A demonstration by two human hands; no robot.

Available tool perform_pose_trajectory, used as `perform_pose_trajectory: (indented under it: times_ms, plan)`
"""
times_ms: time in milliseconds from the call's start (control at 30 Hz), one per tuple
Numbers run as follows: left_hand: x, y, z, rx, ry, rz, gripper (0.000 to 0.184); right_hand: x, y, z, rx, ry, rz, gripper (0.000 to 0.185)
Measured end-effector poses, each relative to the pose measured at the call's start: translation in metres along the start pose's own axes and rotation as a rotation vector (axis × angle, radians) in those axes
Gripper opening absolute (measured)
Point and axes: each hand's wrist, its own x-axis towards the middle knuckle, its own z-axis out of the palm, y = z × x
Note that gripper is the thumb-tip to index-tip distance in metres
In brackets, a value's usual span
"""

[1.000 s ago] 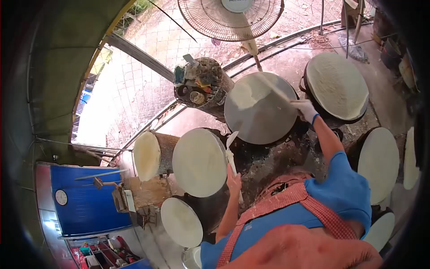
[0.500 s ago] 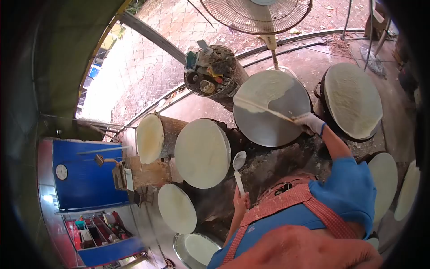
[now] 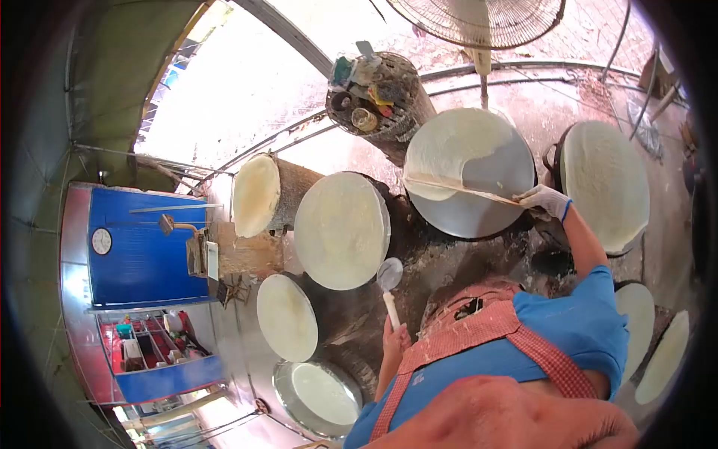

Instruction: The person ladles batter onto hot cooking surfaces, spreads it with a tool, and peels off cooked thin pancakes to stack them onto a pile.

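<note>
My right hand [image 3: 546, 202], in a white glove with a blue cuff, is closed around the end of a long thin wooden spreader [image 3: 464, 188]. The spreader lies across a round metal griddle [image 3: 502, 168]. Pale batter [image 3: 449, 146] covers the upper left of that griddle, and bare grey metal shows on the right and below. Bare and lower down, my left hand [image 3: 396, 340] grips the pale handle of a ladle [image 3: 390, 275]. Its round bowl points up and is held apart from the griddles. At bottom left sits a wide metal basin [image 3: 284, 389] holding white batter.
Coated round griddles stand at right [image 3: 606, 187], centre left [image 3: 342, 230] and lower left [image 3: 287, 316]. A drum [image 3: 407, 97] with jars and cloths on top stands behind. A fan [image 3: 479, 19] rises beyond the griddle. A blue panel with a clock [image 3: 102, 241] is at far left.
The batter covers more of the griddle's left side, and the spreader now crosses it lower. The whole view has shifted slightly. Both hands keep their hold.
</note>
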Motion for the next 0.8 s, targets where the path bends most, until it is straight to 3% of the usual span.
perform_pose_trajectory:
  times_ms: [33,100,133,200,233,300,400,533,600,633,700,767,800]
  plan:
    - [-0.002,-0.002,0.0,-0.01,-0.004,0.012,0.065,0.044,0.031,-0.029,-0.041,0.038,-0.23,0.029]
    - [-0.013,-0.005,-0.001,-0.034,0.05,0.038,0.066,0.06,-0.001,-0.034,-0.039,0.141,-0.33,0.028]
    - [-0.012,-0.012,-0.008,-0.049,0.058,0.036,0.064,0.045,-0.053,-0.007,0.003,0.207,-0.196,0.028]
    - [-0.012,-0.019,-0.01,-0.041,0.056,0.007,0.062,0.07,-0.075,0.002,-0.29,0.149,-0.272,0.028]
    - [-0.016,-0.021,-0.015,-0.042,0.053,-0.011,0.06,0.058,-0.077,0.013,-0.272,0.144,-0.25,0.028]
    - [-0.013,-0.024,-0.018,-0.016,0.071,-0.014,0.058,0.025,-0.091,0.023,-0.23,-0.098,-0.035,0.03]
    - [-0.016,-0.026,-0.013,-0.047,0.089,-0.033,0.057,-0.012,-0.045,-0.004,-0.101,-0.12,0.08,0.034]
    - [-0.022,-0.034,-0.013,-0.139,0.129,-0.062,0.062,0.0,-0.031,-0.039,-0.23,-0.074,0.102,0.032]
    - [-0.03,-0.032,-0.017,-0.144,0.148,-0.077,0.063,0.042,-0.045,-0.031,-0.161,-0.089,-0.162,0.029]
    - [-0.033,-0.029,-0.014,-0.137,0.142,-0.077,0.063,0.068,-0.051,-0.017,-0.242,-0.024,-0.394,0.033]
    - [-0.034,-0.029,-0.017,-0.117,0.131,-0.085,0.064,0.078,-0.06,0.006,-0.318,0.057,-0.619,0.037]
    - [-0.036,-0.027,-0.032,-0.121,0.086,-0.091,0.063,0.052,-0.067,0.019,-0.444,-0.083,-0.124,0.039]
    - [-0.038,-0.023,-0.039,-0.115,0.082,-0.099,0.063,0.035,-0.056,0.01,-0.352,-0.103,-0.051,0.04]
